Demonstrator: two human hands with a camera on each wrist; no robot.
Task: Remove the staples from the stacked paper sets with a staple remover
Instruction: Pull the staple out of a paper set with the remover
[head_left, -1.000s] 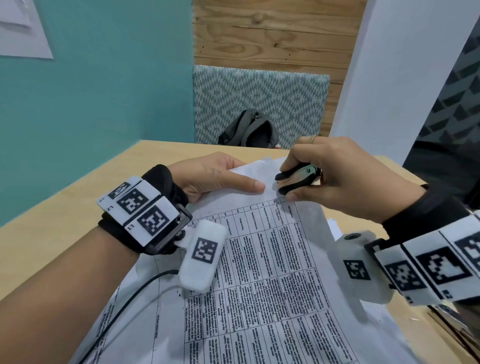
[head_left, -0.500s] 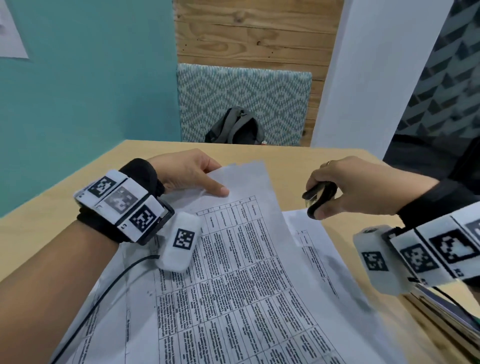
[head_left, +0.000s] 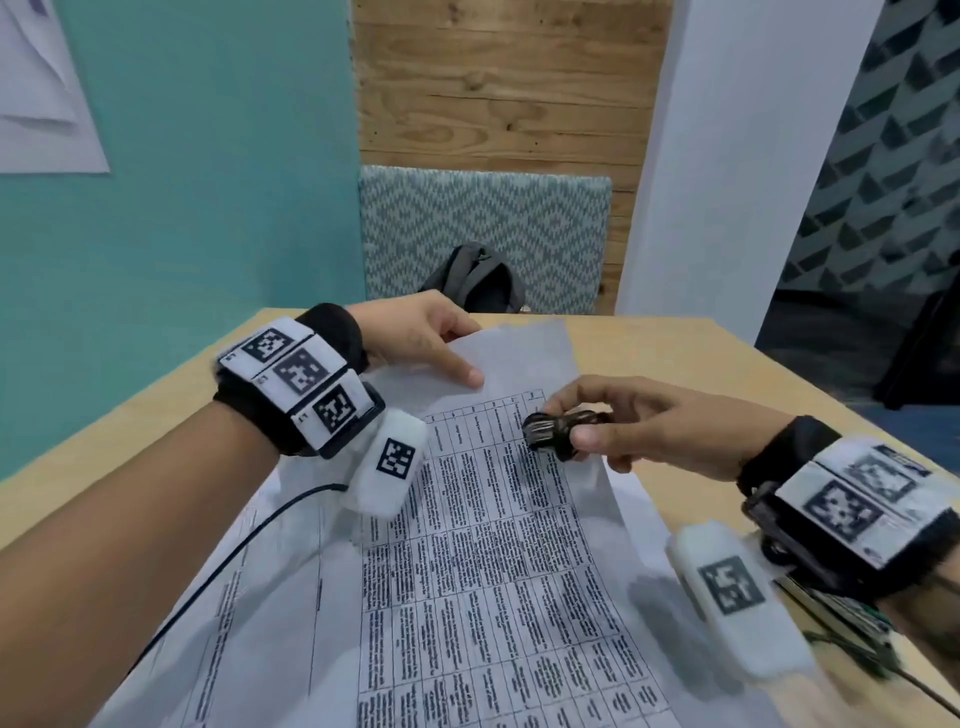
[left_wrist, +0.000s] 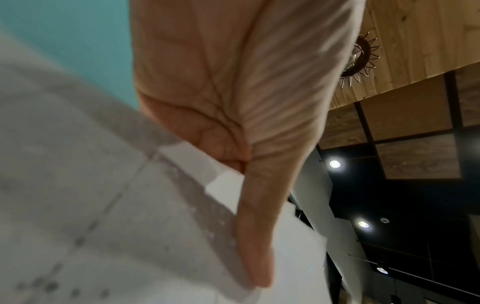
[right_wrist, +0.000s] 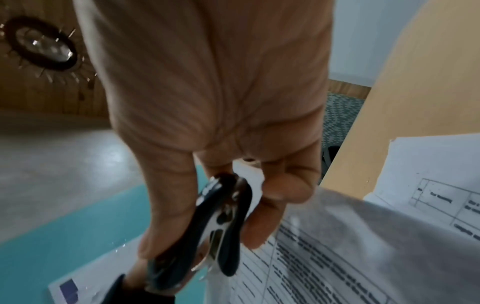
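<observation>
We see the printed paper set (head_left: 488, 551) lying on the wooden table (head_left: 691, 353), running from the near edge toward the far edge, with its top sheet curling upward. Our left hand (head_left: 415, 338) pinches the far left corner of that top sheet, thumb (left_wrist: 254, 216) pressed on the paper's upper face and the other fingers out of sight behind it. Our right hand (head_left: 644, 431) grips the black staple remover (head_left: 558, 432) between thumb and fingers, the tool's metal claws pointing left. It hovers above the far right part of the top sheet, near the head of the printed table; whether it touches the paper we cannot tell. The two hands are near each other, the left farther back. More sheets (head_left: 218, 613) lie under the set toward the table's left edge.
</observation>
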